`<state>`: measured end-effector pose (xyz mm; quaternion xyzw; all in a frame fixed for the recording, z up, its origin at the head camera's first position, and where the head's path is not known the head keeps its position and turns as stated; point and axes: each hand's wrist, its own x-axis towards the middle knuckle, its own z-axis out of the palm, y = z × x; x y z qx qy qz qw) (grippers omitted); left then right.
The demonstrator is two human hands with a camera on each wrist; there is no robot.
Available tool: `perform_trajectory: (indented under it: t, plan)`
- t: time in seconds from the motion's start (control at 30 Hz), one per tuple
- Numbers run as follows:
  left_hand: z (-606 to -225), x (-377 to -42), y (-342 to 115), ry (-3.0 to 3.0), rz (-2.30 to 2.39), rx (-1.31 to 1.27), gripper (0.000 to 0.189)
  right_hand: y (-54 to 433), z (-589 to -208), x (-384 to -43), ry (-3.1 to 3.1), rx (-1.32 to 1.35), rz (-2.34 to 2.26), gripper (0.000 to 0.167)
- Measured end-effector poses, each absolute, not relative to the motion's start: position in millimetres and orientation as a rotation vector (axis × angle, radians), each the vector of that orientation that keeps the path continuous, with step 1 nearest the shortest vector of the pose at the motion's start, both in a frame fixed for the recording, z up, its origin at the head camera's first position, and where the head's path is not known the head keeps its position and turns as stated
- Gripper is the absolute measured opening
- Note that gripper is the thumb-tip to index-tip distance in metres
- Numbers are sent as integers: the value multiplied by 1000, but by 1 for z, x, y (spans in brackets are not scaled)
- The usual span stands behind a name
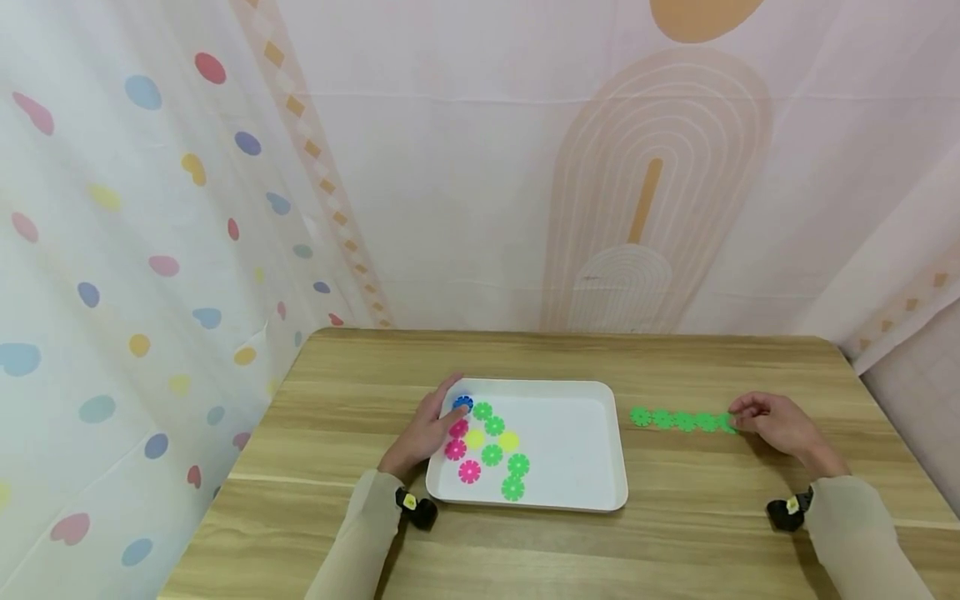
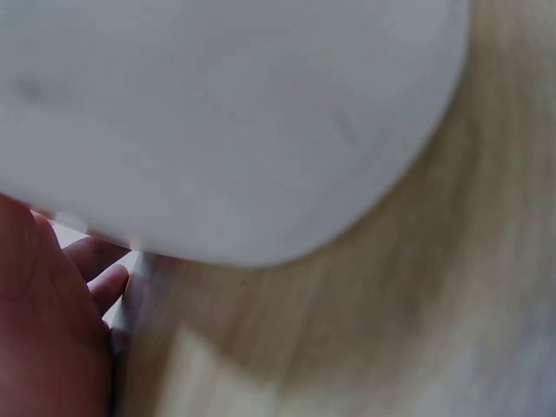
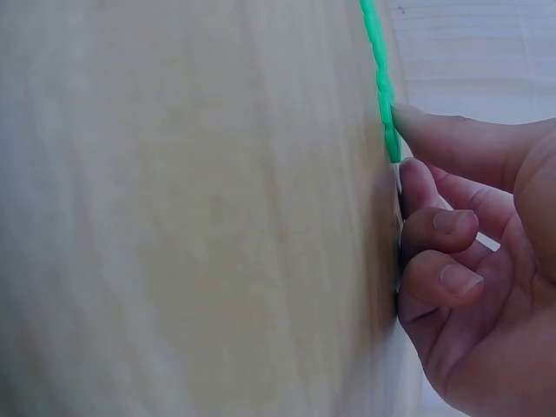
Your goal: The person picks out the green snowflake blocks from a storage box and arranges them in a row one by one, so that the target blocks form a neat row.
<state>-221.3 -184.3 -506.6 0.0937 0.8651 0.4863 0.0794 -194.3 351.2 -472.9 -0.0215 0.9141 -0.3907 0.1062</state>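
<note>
L hand (image 1: 422, 432) gripping L edge of white rectangular plastic tray (image 1: 573, 446), thumb nr blue notched disc (image 1: 466, 401), R hand (image 1: 780, 423) pinching R end of flat green notched-disc plastic chain (image 1: 684, 421), chain on wood-grain table (image 1: 675, 533) R of tray, pink discs (image 1: 469, 472) + yellow discs (image 1: 508, 442) in tray

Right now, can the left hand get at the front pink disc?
Probably yes: the left hand is close by, at the edge of the tray, and nothing appears to cover the front pink disc.

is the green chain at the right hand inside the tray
No, the green chain is outside the tray, to its right.
</note>
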Motion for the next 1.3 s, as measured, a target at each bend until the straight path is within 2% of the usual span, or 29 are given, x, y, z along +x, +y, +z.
perform_trajectory:
  t: [0.23,0.43,0.67,0.9,1.07,1.3]
  plan:
    - [-506,-221,-185,2586,1463,301,57,349,-471,-193,2703,-96,-1132,23]
    - [-506,-221,-185,2581,1462,271,57,328,-454,-198,2763,-217,-1068,24]
    - [-505,-222,-185,2592,1467,291,57,281,-430,-218,2725,-342,-1112,24]
    - [-505,-222,-185,2598,1486,356,56,225,-414,-236,2620,-622,-1153,16]
    - [-505,-222,-185,2612,1472,352,55,184,-411,-245,2519,-732,-1118,10]
    - [-503,-220,-184,2575,1471,291,53,131,-419,-252,2394,-786,-1044,11]
